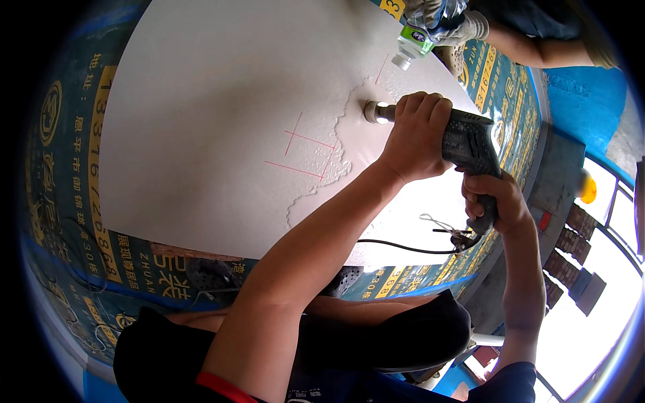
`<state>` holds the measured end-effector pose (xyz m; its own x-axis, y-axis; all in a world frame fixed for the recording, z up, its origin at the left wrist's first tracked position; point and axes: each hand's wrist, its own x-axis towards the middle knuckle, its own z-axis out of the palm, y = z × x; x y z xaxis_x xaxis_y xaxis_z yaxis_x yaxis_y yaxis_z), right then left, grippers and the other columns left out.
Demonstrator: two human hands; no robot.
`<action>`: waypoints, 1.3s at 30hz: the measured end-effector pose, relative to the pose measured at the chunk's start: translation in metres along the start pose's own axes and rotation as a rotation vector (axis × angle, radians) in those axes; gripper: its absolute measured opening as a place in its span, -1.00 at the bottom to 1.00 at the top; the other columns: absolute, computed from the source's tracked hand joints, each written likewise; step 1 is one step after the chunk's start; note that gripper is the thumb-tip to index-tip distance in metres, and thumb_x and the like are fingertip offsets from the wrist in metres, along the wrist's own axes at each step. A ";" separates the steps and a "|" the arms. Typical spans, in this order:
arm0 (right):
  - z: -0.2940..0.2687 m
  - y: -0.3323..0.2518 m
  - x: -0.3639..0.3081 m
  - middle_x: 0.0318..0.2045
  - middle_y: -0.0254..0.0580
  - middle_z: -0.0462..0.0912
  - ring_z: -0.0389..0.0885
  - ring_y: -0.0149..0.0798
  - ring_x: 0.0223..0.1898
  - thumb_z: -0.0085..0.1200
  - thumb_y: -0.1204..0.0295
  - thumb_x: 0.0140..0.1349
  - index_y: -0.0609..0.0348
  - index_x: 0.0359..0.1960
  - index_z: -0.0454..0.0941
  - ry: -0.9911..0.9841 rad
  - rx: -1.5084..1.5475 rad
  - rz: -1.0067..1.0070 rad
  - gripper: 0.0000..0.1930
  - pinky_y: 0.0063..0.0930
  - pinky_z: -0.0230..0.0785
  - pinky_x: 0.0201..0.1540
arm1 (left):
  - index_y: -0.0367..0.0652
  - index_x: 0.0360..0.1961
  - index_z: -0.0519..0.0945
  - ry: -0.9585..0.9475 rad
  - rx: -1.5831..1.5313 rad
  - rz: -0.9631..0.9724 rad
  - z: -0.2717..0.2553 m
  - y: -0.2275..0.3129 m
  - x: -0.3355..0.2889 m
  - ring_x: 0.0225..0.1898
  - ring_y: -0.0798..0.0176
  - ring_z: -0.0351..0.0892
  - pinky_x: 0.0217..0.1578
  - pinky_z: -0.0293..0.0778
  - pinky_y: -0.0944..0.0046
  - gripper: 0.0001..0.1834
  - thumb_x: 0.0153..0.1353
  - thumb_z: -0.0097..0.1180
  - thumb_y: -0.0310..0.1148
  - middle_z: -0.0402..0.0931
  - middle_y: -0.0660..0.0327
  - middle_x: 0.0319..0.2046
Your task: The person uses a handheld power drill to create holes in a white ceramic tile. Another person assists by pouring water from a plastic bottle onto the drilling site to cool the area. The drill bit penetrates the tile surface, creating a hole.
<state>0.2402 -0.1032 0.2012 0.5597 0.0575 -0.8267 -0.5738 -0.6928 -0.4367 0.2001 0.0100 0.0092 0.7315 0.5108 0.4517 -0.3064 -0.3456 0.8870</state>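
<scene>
My left hand (420, 138) is wrapped round the front of a black power drill (474, 138), just behind its chuck. The fingers of my right hand (500, 201) are closed round its rear grip. A round hole-saw bit (376, 112) on the drill touches or nearly touches a large pale slab (201, 134); I cannot tell which. Water (353, 138) lies in a pool around the bit. Red lines (309, 141) are drawn on the slab to the left of the pool. Beyond the drill, a co-worker's gloved hands (457, 27) tilt a plastic bottle (413, 43) with its neck over the slab.
Green printed sheeting (67, 168) surrounds the slab. The drill's black cord (410, 248) runs across the slab's near part. My bent legs (390, 336) are at the near edge. Stacks of brown blocks (571, 245) stand off to the right, with a yellow object (588, 188) beside them.
</scene>
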 end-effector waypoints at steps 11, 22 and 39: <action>0.002 0.007 -0.004 -0.55 -0.31 0.59 0.52 -0.42 -0.63 0.31 0.40 0.18 0.30 0.00 0.65 -0.031 0.023 0.011 -0.64 -0.48 0.35 -0.51 | -0.25 0.15 0.40 -0.003 -0.007 0.022 -0.001 0.000 -0.004 0.12 -0.22 0.51 0.21 0.35 -0.18 -0.06 -0.22 0.61 -0.05 0.51 -0.08 0.06; 0.014 0.012 -0.009 -0.53 -0.30 0.56 0.52 -0.41 -0.59 0.34 0.39 0.15 0.33 -0.04 0.64 0.001 -0.011 -0.031 -0.63 -0.50 0.36 -0.48 | -0.23 0.17 0.42 0.015 -0.043 0.026 -0.004 0.000 -0.011 0.17 -0.22 0.47 0.27 0.31 -0.20 -0.08 -0.25 0.60 -0.18 0.50 -0.05 0.09; 0.027 0.013 -0.014 -0.50 -0.29 0.58 0.52 -0.42 -0.53 0.34 0.39 0.13 0.32 -0.02 0.65 0.019 -0.144 -0.048 -0.61 -0.49 0.35 -0.41 | -0.23 0.19 0.39 0.056 -0.051 0.069 -0.009 -0.003 -0.017 0.17 -0.26 0.47 0.25 0.38 -0.20 -0.11 -0.17 0.57 -0.21 0.49 -0.08 0.09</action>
<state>0.2086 -0.0941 0.1978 0.5966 0.0801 -0.7985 -0.4550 -0.7859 -0.4188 0.1831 0.0100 -0.0001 0.6726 0.5309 0.5155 -0.3868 -0.3417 0.8565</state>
